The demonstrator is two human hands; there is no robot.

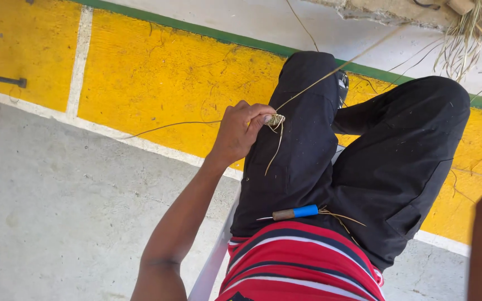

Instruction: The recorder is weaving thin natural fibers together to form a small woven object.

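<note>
One hand is fully in view. Yellow-painted floor [157, 83] with a green stripe [207, 32] spreads beyond the person's black trousers [386, 167] and red striped shirt [302, 262]. A bundle of dry straw [467, 39] lies at top right. The left hand [241, 134] pinches closed on a small woven fibre knot [275, 119] above the thigh, a long fibre strand [330, 75] running from it. A blue-handled awl [291, 213] rests on the lap. Only the right forearm shows; its grip cannot be seen.
</note>
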